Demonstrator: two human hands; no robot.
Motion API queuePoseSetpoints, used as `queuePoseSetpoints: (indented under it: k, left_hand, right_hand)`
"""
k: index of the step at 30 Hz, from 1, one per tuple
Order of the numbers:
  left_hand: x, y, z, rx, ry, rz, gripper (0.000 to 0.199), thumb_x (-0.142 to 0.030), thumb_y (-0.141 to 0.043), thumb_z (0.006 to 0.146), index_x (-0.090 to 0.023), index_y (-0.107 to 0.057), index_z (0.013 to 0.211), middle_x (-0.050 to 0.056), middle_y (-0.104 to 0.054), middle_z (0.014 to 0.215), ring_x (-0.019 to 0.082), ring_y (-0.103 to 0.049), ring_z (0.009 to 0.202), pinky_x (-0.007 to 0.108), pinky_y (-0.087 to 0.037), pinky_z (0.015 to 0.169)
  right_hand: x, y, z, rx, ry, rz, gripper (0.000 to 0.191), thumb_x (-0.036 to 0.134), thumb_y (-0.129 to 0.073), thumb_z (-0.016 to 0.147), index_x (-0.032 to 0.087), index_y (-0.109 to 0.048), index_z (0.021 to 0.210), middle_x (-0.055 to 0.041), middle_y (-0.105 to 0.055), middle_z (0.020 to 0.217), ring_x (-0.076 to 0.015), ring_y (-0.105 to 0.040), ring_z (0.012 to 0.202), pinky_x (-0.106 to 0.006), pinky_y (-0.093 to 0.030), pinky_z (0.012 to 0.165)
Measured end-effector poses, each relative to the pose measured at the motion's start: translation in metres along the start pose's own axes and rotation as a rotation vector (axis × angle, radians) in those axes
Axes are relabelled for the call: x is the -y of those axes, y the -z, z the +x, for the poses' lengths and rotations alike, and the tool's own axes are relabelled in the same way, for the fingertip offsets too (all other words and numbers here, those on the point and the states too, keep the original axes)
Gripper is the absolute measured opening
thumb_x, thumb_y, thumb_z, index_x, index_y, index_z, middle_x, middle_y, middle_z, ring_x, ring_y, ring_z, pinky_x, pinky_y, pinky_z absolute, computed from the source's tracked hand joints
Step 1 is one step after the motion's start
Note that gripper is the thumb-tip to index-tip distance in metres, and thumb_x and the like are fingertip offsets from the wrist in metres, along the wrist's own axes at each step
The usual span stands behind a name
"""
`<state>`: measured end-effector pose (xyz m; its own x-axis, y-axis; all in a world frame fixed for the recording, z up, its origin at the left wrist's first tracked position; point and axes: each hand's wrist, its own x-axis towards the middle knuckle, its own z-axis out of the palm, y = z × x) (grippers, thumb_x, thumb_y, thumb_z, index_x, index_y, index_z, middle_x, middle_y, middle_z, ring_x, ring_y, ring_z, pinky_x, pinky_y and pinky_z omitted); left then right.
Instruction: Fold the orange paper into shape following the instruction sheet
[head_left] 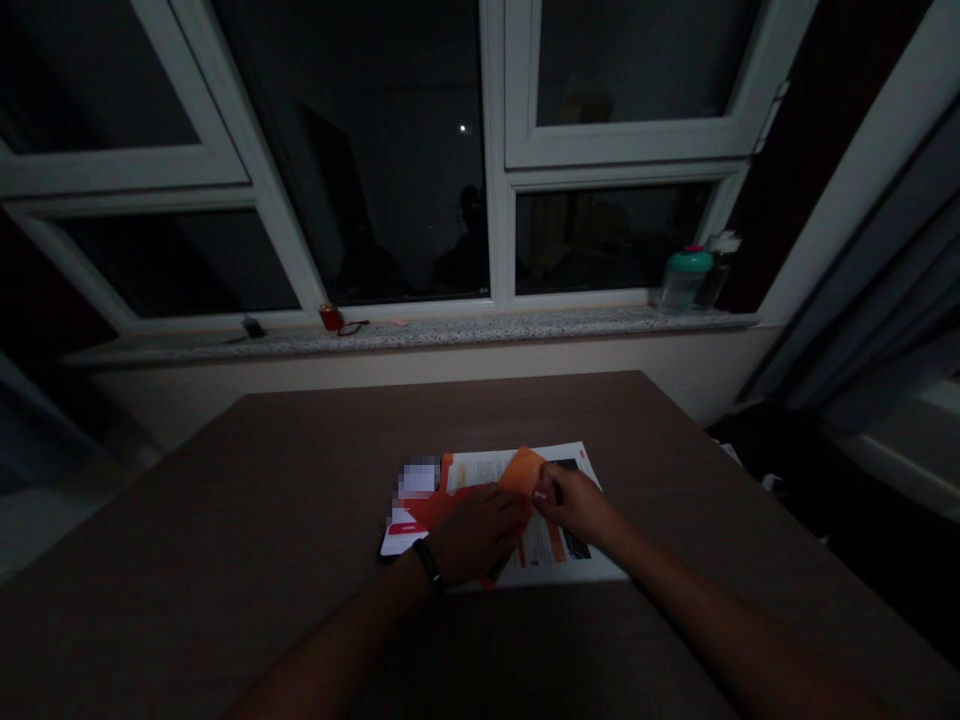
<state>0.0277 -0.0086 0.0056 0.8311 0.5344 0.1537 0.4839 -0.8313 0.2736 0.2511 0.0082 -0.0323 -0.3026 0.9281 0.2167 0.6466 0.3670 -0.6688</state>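
Room dim; detail at the hands is limited. The left hand [476, 535] lies flat over a red paper [435, 510], its fingers [510, 515] extended toward the centre of the work and resting on the paper; whether they are clamped on anything cannot be determined. The right hand [574, 503] is just beside it on the right, its fingers [544, 486] drawn together at the near edge of an orange paper sheet [523, 472]. Contact is evident, but a firm grip cannot be confirmed.

The papers lie on a printed leaflet [559, 570], near the middle of a brown tabletop [322, 480]. The orange paper sheet stands tilted up between the hands, its far corner raised over the leaflet. A pixelated patch [418, 478] obscures part of the printing at the far left of the papers. A black wristband [429, 563] is worn on the left wrist.

Beyond the table, a granite window sill [405, 330] carries a small red container [331, 317] toward the left and a green-lidded bottle [686, 280] at the right.
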Motion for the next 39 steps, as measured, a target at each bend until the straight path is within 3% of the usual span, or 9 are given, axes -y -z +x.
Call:
queuePoseSetpoints:
  k: [9,14,21,25,39]
  left_hand:
    - [0.006,-0.006,-0.002,-0.018,0.011,-0.012,0.031,-0.021,-0.054,0.095,-0.022,-0.052,0.127,0.006,-0.057,0.133,0.023,-0.050,0.122,0.039,-0.039,0.103]
    - [0.004,-0.005,-0.002,-0.029,0.013,-0.009,0.035,-0.022,-0.049,0.097,-0.022,-0.050,0.132,0.007,-0.057,0.133,0.024,-0.049,0.122,0.040,-0.040,0.102]
    - [0.000,-0.001,0.002,-0.002,0.088,0.009,0.009,-0.018,-0.052,0.096,-0.019,-0.055,0.105,0.005,-0.062,0.109,0.021,-0.056,0.102,0.033,-0.045,0.090]
    - [0.000,-0.001,0.003,0.011,0.070,0.030,0.009,-0.017,-0.052,0.096,-0.020,-0.055,0.105,0.005,-0.061,0.108,0.021,-0.056,0.100,0.032,-0.045,0.090]
    - [0.001,-0.001,0.001,0.003,0.022,0.040,0.017,-0.015,-0.052,0.097,-0.020,-0.061,0.111,0.004,-0.061,0.113,0.021,-0.054,0.105,0.032,-0.044,0.092]
  right_hand:
    - [-0.012,0.012,0.008,-0.162,-0.063,-0.148,0.007,0.023,-0.057,0.081,0.021,-0.052,0.077,0.0009,-0.060,0.070,-0.0144,-0.055,0.062,-0.023,-0.032,0.057]
    - [-0.016,0.012,0.010,-0.149,-0.052,-0.084,0.008,0.022,-0.058,0.080,0.021,-0.051,0.076,0.0013,-0.060,0.067,-0.0148,-0.056,0.061,-0.023,-0.035,0.058]
    - [-0.006,0.003,0.001,-0.052,-0.050,0.018,0.012,0.023,-0.062,0.077,0.021,-0.050,0.076,0.0039,-0.058,0.062,-0.0135,-0.056,0.056,-0.021,-0.035,0.054]
    - [0.000,-0.001,-0.003,-0.011,-0.012,0.015,0.012,0.022,-0.062,0.077,0.022,-0.049,0.075,0.0044,-0.059,0.062,-0.0128,-0.055,0.056,-0.021,-0.033,0.052]
    - [-0.012,0.012,0.005,-0.152,-0.108,-0.150,0.010,0.025,-0.057,0.082,0.022,-0.051,0.076,0.0006,-0.061,0.068,-0.0154,-0.057,0.062,-0.023,-0.032,0.057]
